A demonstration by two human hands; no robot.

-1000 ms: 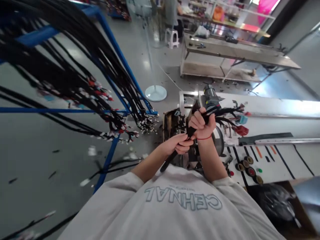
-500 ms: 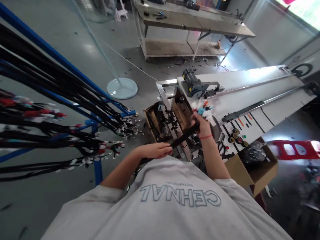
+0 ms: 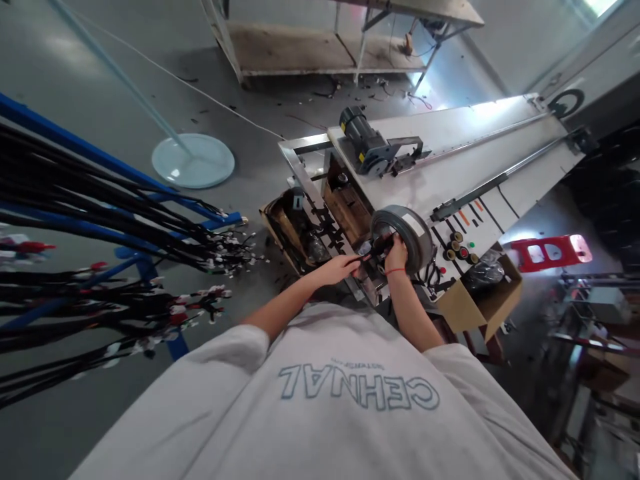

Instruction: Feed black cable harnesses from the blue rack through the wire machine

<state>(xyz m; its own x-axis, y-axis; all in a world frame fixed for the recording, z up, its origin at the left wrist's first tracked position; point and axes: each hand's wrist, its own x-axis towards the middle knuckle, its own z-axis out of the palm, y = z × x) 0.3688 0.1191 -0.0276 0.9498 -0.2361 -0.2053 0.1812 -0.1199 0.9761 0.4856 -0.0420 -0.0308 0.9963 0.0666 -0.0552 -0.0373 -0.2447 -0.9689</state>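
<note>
My left hand is closed on one end of a dark strand, its fingers pinched beside the metal frame end. My right hand has a red band at its wrist and is beside the opening of a round grey roll. Its fingers bend round the dark cable bundle, which runs between both hands. The colored connectors of the bundle do not show. A dark motor is mounted on the white bench beyond my hands.
On the left, a blue rack bears many black cable bundles. An open cardboard box stands at the right, near a red stool. A round pale stand base is on the floor.
The view has shifted. Both hands have come closer together, and my right hand has moved to the grey roll. The colored connectors near it are out of sight, and the roll shows more fully.
</note>
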